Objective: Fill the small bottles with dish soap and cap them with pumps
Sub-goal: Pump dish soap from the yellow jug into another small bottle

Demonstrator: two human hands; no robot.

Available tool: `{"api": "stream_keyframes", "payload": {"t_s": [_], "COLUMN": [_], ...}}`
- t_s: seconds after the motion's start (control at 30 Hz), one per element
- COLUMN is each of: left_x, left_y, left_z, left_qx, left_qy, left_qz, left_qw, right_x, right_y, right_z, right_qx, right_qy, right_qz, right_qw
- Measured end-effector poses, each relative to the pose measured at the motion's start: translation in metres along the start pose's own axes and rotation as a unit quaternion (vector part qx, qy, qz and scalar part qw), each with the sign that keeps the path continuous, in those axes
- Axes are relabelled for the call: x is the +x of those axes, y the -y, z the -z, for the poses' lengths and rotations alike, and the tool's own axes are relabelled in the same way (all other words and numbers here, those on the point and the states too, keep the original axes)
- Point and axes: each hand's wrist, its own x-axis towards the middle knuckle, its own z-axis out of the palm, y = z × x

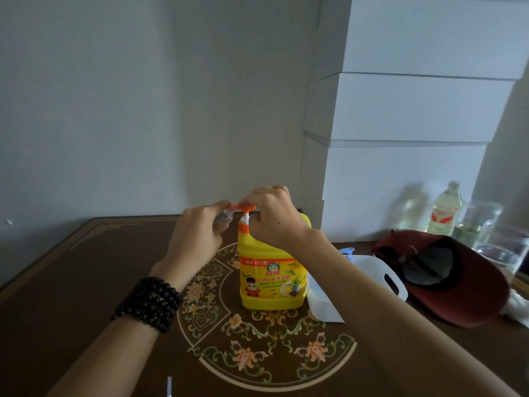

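Note:
A large yellow dish soap jug (270, 276) with an orange pump head (243, 208) stands in the middle of the dark patterned table (86, 276). My right hand (272, 216) rests on top of the pump head, fingers curled over it. My left hand (197, 233) holds a small clear bottle (224, 217) up against the pump's spout; most of that bottle is hidden by my fingers. A string of dark beads wraps my left wrist.
A white plastic basket (386, 279) sits right of the jug, partly behind my right forearm. A dark red cap (458, 285) lies beyond it. Clear glass jars (498, 242) and an oil bottle (445, 209) stand at the back right before stacked white boxes (409, 110).

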Motion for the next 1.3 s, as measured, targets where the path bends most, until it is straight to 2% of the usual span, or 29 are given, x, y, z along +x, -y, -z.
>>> {"api": "stream_keyframes", "payload": {"t_s": [0.17, 0.33, 0.47, 0.63, 0.73, 0.97, 1.3], "left_x": [-0.006, -0.013, -0.010, 0.001, -0.002, -0.006, -0.003], "left_y": [0.003, 0.004, 0.005, 0.002, 0.000, 0.001, 0.001], "left_z": [-0.007, -0.014, -0.009, 0.001, 0.001, -0.006, 0.000], "left_qx": [-0.005, -0.004, -0.011, -0.010, -0.002, 0.009, -0.014], "left_qy": [-0.013, 0.015, 0.008, 0.000, 0.002, 0.004, 0.020], "left_qz": [0.003, -0.001, 0.000, 0.007, 0.007, 0.005, 0.012], "left_qw": [1.000, 1.000, 1.000, 1.000, 1.000, 1.000, 1.000], "right_x": [0.003, -0.013, -0.008, 0.015, 0.014, -0.003, -0.014], "right_y": [0.002, -0.002, 0.003, 0.005, 0.006, 0.002, 0.002], "right_z": [-0.011, -0.028, -0.018, 0.010, 0.012, -0.010, -0.005], "right_qx": [0.058, 0.091, 0.081, -0.020, -0.027, 0.059, 0.078], "right_qy": [-0.027, -0.057, -0.029, 0.048, 0.064, -0.019, -0.028], "right_qz": [-0.018, -0.023, -0.033, 0.005, 0.011, -0.026, 0.014], "right_qw": [0.998, 0.994, 0.996, 0.999, 0.998, 0.998, 0.996]}}
